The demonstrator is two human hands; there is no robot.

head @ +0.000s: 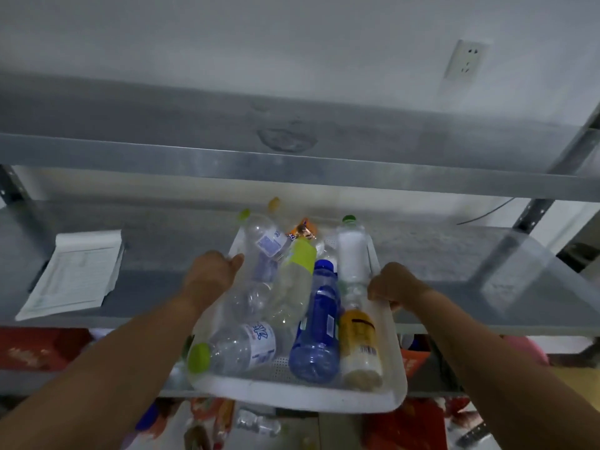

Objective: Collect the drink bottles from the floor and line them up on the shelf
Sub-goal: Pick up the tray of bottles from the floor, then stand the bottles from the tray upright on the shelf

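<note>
1. The drink bottles lie on their sides, heaped in a white plastic tray (292,397) with a perforated bottom: a translucent blue bottle (319,319), a clear bottle with a lime cap (240,347) at seven o'clock of it, and a yellow-labelled bottle (358,339) against its right flank.
2. The left hand (211,274) curls over the tray's left rim and the right hand (394,285) clenches the right rim.
3. The tray's far end is over the grey metal shelf (162,254) – its near end juts past the front edge.
4. At nine o'clock of the tray a paper pad (74,274) lies flat on the shelf.
5. An upper shelf (292,170) crosses at twelve o'clock, low over the tray.
6. At six o'clock, below, one clear bottle (256,423) lies on the floor – blurred.
</note>
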